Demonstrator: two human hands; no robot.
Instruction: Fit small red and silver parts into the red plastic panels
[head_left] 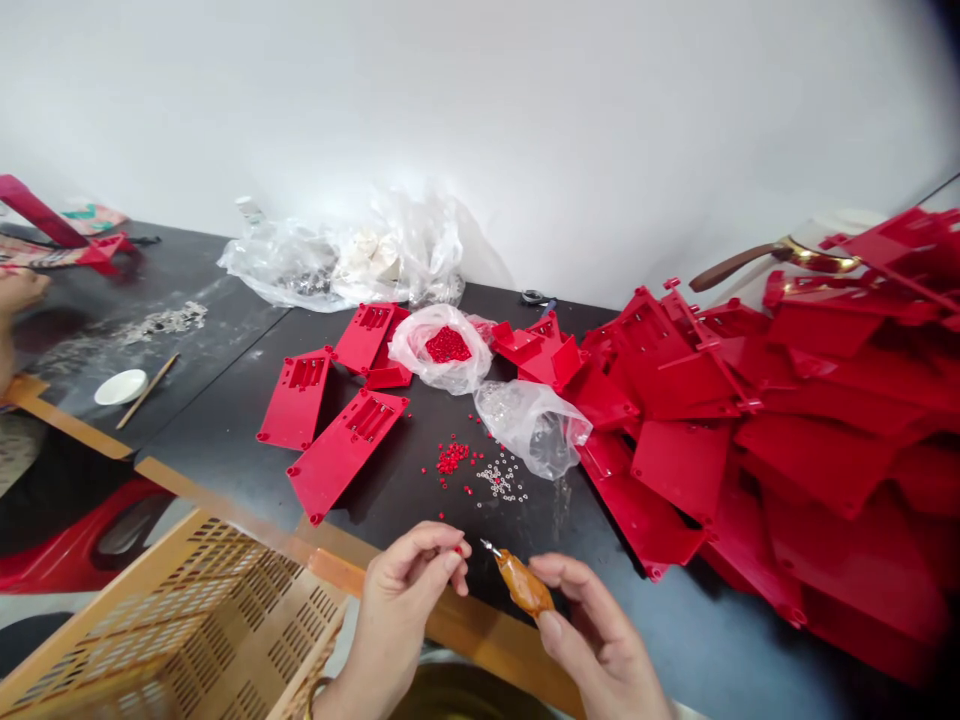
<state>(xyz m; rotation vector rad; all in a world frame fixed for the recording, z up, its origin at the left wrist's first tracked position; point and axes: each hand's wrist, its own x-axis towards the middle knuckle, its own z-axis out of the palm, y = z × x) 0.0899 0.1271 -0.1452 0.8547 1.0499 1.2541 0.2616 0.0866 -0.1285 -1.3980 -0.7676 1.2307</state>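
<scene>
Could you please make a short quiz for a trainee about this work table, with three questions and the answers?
1. True or false: the right hand holds the tool with the orange handle.
2. What colour are the small beads in the plastic bag: red, white or blue?
3. What lies beside the white dish on the table at left: a thin wooden stick or a pair of scissors?

Key: 1. True. 2. Red. 3. A thin wooden stick.

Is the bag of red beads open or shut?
Open: the clear plastic bag has its mouth spread wide, and the red beads show inside.
</scene>
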